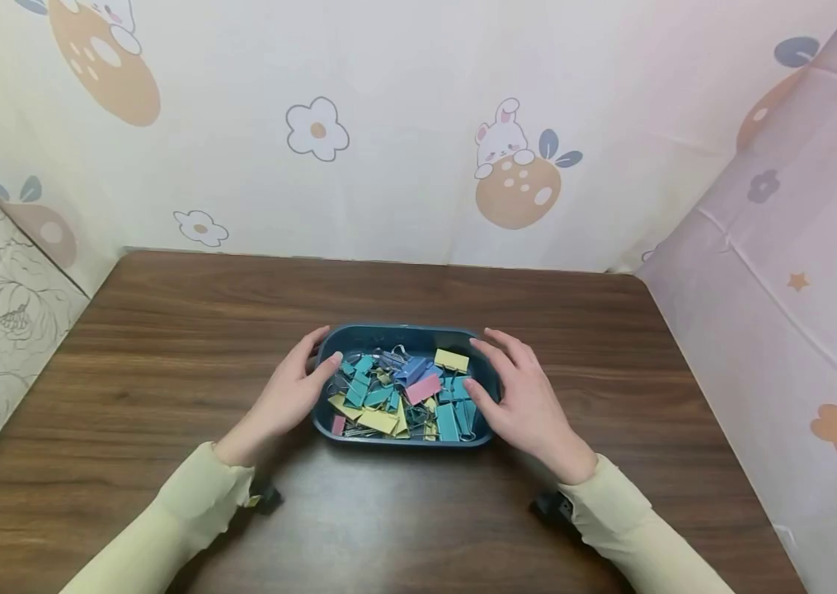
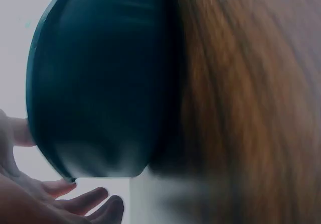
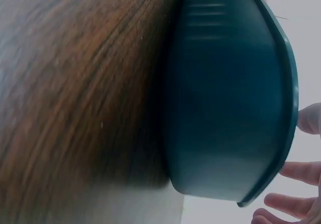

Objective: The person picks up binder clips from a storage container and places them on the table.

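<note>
A dark teal plastic tray point(image 1: 403, 444) holds a heap of binder clips in teal, yellow, blue and pink. At its left end is my left hand point(image 1: 301, 381), thumb over the rim and fingers spread by the far corner. My right hand point(image 1: 525, 400) is at the opposite end, thumb reaching over the clips and fingers extended near the rim. Both wrist views show the tray's outer wall point(image 2: 100, 83) from the side. There the thumbs and forefingers lie at or very near the rim, while the other fingers point(image 3: 288, 204) stand apart from it. Neither hand holds a clip.
The tray stands on a brown wood-grain table point(image 1: 188, 330). A pale curtain point(image 1: 396, 190) printed with rabbits and flowers hangs behind the table's far edge and along the right side. Dark wrist cameras point(image 1: 553, 507) sit under both sleeves.
</note>
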A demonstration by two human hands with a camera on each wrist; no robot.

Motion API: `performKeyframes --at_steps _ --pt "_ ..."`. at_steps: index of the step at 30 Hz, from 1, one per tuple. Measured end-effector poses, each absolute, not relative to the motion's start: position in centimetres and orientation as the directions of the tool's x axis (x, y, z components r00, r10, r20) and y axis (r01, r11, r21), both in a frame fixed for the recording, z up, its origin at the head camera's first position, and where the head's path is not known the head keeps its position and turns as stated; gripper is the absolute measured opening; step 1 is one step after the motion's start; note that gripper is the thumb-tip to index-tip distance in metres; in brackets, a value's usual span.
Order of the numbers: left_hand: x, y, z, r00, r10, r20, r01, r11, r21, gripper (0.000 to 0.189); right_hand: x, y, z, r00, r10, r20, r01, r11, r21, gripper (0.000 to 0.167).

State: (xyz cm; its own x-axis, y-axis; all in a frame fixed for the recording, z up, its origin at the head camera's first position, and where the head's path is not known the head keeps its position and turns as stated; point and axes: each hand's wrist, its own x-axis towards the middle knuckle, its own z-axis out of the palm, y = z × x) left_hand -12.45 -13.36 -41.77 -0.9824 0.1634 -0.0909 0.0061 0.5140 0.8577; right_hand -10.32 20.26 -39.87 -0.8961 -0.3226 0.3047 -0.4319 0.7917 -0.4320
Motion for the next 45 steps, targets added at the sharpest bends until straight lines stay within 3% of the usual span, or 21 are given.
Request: performKeyframes --at_steps 7,12,27,45 --pt "-13.3 -12.5 -42.3 -0.976 0.132 -0.176 -0.141 0.238 0.961 0.053 -10.6 19.4 -39.6 -0.887 -0.379 0.263 -0.461 0.751 -0.472 0.054" --pt "-13.9 -12.1 -42.6 -0.971 0.131 -0.202 -0.185 0.126 0.975 0.049 -11.2 18.8 -39.5 -0.870 -0.434 0.234 -0.490 0.705 -0.513 0.052" --pt "-14.9 -11.5 -42.8 -0.962 0.126 -0.241 -0.233 0.074 0.970 0.043 -12.4 16.0 -39.2 -0.898 -0.426 0.113 -0.389 0.646 -0.657 0.050" --pt "-14.8 -11.2 -43.4 -0.985 0.076 -0.153 -0.146 0.090 0.985 0.041 -12.9 13.7 -40.2 -0.908 -0.410 0.087 -0.378 0.712 -0.591 0.045"
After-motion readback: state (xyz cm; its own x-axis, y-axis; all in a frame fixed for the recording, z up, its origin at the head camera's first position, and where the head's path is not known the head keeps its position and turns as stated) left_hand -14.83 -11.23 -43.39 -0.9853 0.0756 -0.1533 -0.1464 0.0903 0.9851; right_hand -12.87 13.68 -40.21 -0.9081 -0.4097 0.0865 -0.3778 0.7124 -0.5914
